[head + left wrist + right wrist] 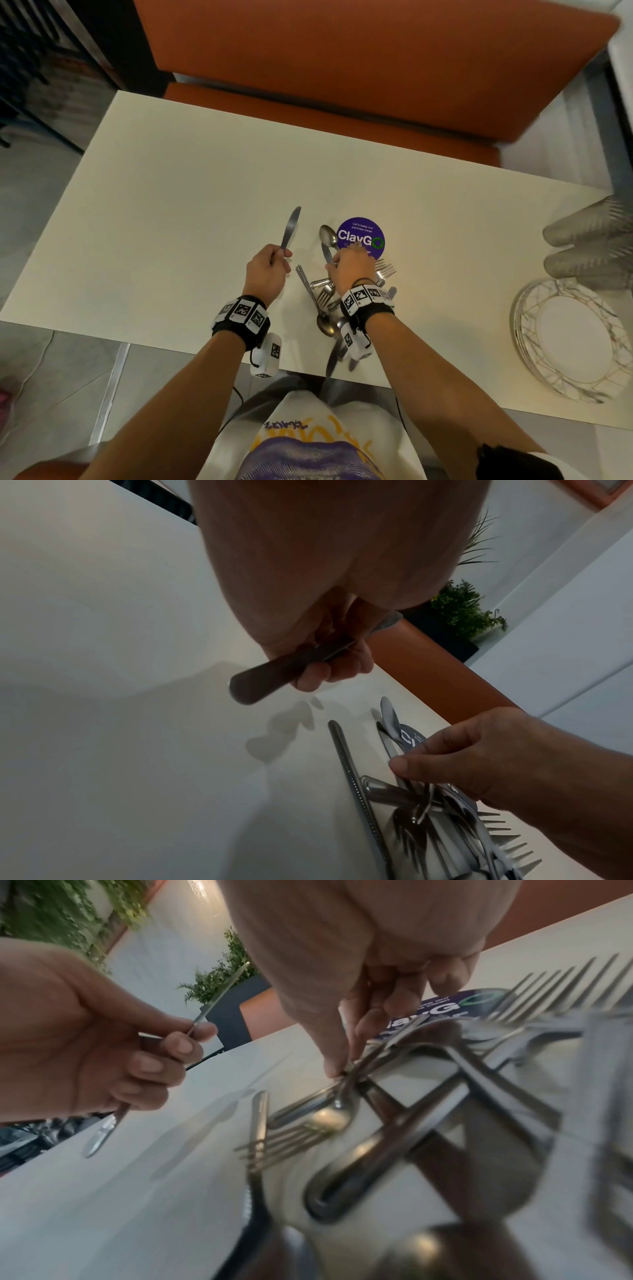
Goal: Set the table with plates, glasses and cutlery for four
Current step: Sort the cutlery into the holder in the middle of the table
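My left hand (282,255) grips a table knife (291,224) by its handle, blade pointing away over the white table (171,205). The left wrist view shows that knife (260,680) with fingers curled round it. To its right, my right hand (339,260) reaches into a loose pile of cutlery (320,291) made of forks, spoons and knives. Thumb and fingers pinch the handle of a spoon (328,235), whose bowl lies by a purple round sticker (360,237). In the right wrist view the right hand (349,1053) pinches low over the crossed handles of the cutlery pile (411,1123).
A stack of white plates with patterned rims (534,359) sits at the table's right end. Ribbed clear glasses (589,240) lie just behind the plates. An orange bench (342,68) runs along the far side. The near table edge passes under my wrists.
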`<action>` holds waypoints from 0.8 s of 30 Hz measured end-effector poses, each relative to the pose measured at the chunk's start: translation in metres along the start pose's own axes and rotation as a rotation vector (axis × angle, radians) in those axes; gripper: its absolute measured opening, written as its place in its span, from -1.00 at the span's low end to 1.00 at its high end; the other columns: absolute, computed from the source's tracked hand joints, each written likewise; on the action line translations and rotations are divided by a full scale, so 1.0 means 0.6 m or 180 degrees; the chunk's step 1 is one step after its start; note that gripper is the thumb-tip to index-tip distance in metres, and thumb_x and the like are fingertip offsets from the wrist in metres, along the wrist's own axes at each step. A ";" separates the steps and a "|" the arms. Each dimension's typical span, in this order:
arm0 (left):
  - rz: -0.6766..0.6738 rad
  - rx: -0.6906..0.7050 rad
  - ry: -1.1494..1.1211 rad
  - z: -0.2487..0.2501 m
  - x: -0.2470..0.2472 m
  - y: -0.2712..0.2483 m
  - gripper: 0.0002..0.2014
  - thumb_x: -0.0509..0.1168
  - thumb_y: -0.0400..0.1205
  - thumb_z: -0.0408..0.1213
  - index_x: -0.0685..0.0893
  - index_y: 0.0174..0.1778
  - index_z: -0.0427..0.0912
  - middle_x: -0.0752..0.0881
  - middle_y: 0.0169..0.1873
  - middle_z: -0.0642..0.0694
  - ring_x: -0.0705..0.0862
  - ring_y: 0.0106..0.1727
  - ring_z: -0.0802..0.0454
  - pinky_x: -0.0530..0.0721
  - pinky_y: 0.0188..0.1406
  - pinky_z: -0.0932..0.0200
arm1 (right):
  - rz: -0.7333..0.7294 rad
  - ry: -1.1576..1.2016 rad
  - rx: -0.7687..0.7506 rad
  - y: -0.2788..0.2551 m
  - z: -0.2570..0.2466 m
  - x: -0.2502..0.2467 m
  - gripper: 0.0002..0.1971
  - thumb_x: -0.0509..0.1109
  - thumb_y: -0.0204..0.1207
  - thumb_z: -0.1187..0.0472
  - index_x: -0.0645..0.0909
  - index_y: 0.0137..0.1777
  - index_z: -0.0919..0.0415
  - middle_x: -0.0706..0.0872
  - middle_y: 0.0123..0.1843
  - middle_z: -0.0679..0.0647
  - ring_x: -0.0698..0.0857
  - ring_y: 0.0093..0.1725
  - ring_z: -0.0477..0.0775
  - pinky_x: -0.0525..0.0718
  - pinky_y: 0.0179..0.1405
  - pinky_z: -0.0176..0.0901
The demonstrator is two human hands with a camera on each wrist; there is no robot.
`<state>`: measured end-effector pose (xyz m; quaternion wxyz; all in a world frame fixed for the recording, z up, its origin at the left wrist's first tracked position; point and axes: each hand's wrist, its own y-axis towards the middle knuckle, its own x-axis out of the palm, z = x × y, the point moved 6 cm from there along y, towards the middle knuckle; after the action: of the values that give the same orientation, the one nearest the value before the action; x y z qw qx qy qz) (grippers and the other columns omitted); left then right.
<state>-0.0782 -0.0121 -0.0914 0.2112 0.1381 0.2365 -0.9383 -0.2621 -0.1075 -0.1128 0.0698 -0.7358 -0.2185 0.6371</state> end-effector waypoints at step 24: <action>0.0016 -0.0091 -0.0036 -0.005 -0.029 0.023 -0.72 0.09 0.85 -0.31 0.73 0.05 -0.19 0.76 -0.29 -0.08 0.67 -0.35 0.07 0.57 -0.41 0.34 | -0.0336 0.0640 0.0241 0.045 -0.065 -0.022 -0.90 0.45 0.57 0.17 0.74 0.02 0.12 0.81 0.03 0.08 0.74 0.16 0.20 0.35 0.59 0.43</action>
<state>-0.0563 -0.0159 -0.0929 0.2169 0.1304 0.2483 -0.9350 -0.2193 -0.1305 -0.1041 0.1524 -0.7803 -0.2246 0.5634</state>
